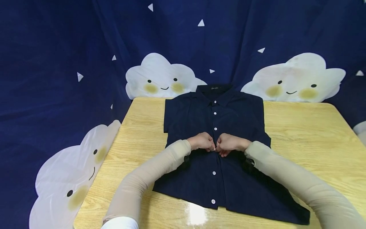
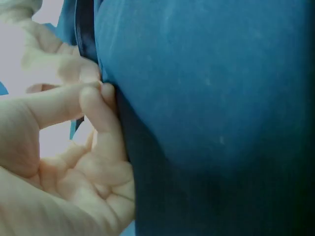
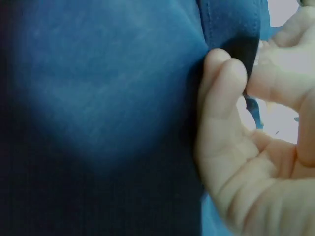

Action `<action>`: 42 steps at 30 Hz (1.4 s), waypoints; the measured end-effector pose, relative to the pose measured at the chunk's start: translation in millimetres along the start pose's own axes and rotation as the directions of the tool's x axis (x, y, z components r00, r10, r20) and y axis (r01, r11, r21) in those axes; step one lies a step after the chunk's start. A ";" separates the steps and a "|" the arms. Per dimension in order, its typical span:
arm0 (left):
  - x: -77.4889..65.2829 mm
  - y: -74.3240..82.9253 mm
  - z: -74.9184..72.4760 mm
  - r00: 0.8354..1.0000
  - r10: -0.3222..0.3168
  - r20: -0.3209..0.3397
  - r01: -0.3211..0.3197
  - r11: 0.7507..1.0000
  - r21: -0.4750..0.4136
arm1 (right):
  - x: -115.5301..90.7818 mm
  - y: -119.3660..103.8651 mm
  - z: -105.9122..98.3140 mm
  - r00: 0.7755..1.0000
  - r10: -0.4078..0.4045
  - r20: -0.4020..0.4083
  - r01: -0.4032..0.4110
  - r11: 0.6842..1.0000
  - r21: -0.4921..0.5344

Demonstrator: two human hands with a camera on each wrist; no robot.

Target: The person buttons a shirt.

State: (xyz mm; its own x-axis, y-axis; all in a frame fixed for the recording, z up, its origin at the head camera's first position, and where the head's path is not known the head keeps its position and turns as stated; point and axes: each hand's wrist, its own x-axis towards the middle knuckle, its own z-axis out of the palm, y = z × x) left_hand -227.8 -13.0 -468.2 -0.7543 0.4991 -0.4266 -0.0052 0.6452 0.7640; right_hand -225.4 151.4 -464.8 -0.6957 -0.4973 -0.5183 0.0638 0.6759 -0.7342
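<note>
A dark navy short-sleeved shirt (image 1: 194,178) lies front side up, collar at the far side, with white buttons down its placket. Midway down the front, both hands meet at the placket. My left hand (image 1: 202,142) pinches the shirt's front edge between thumb and index finger, a white button (image 1: 214,149) showing at its fingertips. Opposite it, the right hand (image 1: 230,143) pinches the placket (image 3: 231,24), its fingertips right beside the left ones. In the right wrist view the stitched edge rises from between these fingers. Fingers partly hide the button and any buttonhole there.
Under the shirt is a light wooden table (image 1: 303,136). Buttons show above the hands, and a lower button (image 1: 214,173) and a hem button (image 1: 213,201) below them. A navy curtain (image 1: 57,47) with white clouds hangs behind and at the left.
</note>
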 end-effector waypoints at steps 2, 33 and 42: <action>2.7 -2.4 -0.6 1.000 -0.016 0.000 0.016 0.997 -0.073 | 0.9 -0.4 0.2 1.000 -0.001 -0.001 0.001 1.000 0.001; 1.2 -7.3 -0.1 0.997 -0.075 -0.022 0.073 0.993 -0.091 | -3.5 3.8 8.4 0.999 0.014 -0.032 -0.005 0.963 0.270; -1.5 -2.8 1.9 0.996 -0.071 -0.052 0.069 0.997 -0.035 | -2.4 6.2 4.0 1.000 -0.005 -0.002 0.005 0.965 0.262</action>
State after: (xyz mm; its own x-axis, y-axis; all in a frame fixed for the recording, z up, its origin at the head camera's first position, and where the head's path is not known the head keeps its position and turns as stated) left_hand -225.4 -14.5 -470.6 -0.7854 0.4208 -0.4539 -0.0808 0.6574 0.7492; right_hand -220.4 154.6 -469.8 -0.6972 -0.4996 -0.5141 0.2458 0.5071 -0.8261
